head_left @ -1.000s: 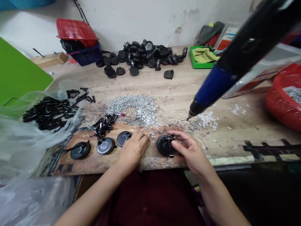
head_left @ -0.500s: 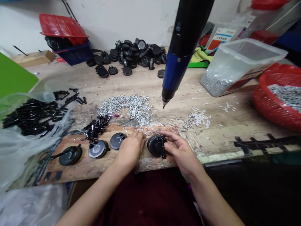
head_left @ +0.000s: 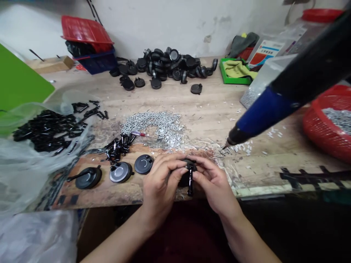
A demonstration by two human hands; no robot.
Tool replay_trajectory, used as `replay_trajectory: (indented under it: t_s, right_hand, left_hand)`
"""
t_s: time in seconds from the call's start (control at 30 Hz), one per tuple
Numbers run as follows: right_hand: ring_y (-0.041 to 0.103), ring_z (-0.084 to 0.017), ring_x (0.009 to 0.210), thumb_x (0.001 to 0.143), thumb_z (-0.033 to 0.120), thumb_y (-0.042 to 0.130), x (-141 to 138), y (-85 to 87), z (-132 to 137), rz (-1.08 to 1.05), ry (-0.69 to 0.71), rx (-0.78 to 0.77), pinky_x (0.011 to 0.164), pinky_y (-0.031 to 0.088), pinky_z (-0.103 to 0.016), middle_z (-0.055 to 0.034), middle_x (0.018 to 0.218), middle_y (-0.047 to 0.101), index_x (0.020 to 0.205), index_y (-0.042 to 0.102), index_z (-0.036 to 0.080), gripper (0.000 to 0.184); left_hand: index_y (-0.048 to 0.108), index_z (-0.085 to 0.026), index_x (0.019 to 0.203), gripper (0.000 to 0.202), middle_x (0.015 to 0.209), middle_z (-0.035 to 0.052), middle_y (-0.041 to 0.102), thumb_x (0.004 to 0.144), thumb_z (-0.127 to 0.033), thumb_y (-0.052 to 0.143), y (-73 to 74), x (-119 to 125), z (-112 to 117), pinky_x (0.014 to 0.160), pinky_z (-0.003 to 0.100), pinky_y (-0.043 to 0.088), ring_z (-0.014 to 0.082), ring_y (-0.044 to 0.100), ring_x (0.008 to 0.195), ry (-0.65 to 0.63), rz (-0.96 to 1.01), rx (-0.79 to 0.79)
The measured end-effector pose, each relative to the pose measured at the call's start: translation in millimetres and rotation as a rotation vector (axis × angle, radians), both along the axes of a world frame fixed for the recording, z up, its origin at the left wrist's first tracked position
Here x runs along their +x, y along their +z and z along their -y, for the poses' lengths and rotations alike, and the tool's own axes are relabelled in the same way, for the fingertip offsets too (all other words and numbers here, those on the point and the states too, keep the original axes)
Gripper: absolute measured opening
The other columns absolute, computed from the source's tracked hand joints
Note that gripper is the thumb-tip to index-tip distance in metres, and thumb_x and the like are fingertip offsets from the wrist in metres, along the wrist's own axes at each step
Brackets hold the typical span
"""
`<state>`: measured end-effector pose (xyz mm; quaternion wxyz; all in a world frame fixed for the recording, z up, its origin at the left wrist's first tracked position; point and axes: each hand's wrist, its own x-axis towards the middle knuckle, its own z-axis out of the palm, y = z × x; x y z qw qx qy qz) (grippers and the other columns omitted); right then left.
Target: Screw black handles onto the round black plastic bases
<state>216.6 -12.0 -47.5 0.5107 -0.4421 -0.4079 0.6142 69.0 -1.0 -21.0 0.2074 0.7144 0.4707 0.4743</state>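
Observation:
Both my left hand (head_left: 162,179) and my right hand (head_left: 213,178) are closed around one black round disc part with a lever at the table's front edge. Its shiny black lever (head_left: 190,182) points down toward me between my thumbs. My left thumb and fingertips pinch at the lever's hinge end; whether a small piece sits there is hidden. Most of the disc is covered by my fingers. To the left lie three similar parts: a plain disc (head_left: 143,164), a greyer disc (head_left: 120,172) and a disc with its lever out (head_left: 88,177).
A blue and black electric screwdriver (head_left: 263,109) hangs at right. Beyond my hands lie a pile of screws (head_left: 152,122), a red-handled screwdriver (head_left: 139,133) and black levers (head_left: 119,148). More discs (head_left: 164,62) are heaped at the back. A red basket (head_left: 323,128) stands right.
My left hand has come from the table to the disc part, which both hands now hold. The view has shifted, and the hanging electric screwdriver appears further right and more tilted.

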Motion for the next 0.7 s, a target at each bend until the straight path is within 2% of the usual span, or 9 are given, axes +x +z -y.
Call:
replay_trajectory:
  t_s: [0.23, 0.43, 0.7]
  right_hand:
    - [0.062, -0.016, 0.105, 0.082, 0.022, 0.064, 1.9, 8.6, 3.2, 0.079, 0.011, 0.030, 0.088, 0.052, -0.027, 0.0003, 0.119, 0.064, 0.112, 0.063, 0.032, 0.032]
    - [0.064, -0.015, 0.100, 0.081, 0.023, 0.065, 2.9, 11.8, 4.0, 0.128, 0.009, 0.065, 0.083, 0.054, -0.026, 0.0007, 0.112, 0.067, 0.110, 0.063, 0.032, 0.030]
    - [0.062, -0.015, 0.104, 0.083, 0.020, 0.063, 10.4, 18.5, 4.3, 0.302, 0.017, 0.189, 0.086, 0.052, -0.026, 0.0008, 0.113, 0.065, 0.109, 0.065, 0.034, 0.030]
  left_hand:
    - [0.064, -0.022, 0.092, 0.019, 0.103, 0.0020, 0.068, 0.082, -0.007, 0.061, -0.9, -3.4, 2.9, 0.093, 0.035, 0.047, 0.0154, 0.061, 0.100, -0.045, 0.125, -0.035]
    - [0.064, -0.021, 0.090, 0.019, 0.100, 0.0020, 0.070, 0.080, -0.005, 0.063, 0.8, -5.6, 5.0, 0.094, 0.035, 0.047, 0.0141, 0.063, 0.098, -0.032, 0.073, -0.006]
    - [0.065, -0.018, 0.082, 0.012, 0.086, 0.0031, 0.072, 0.078, -0.007, 0.066, 8.5, -7.4, 3.1, 0.092, 0.040, 0.048, 0.0151, 0.066, 0.086, -0.053, 0.004, 0.102]
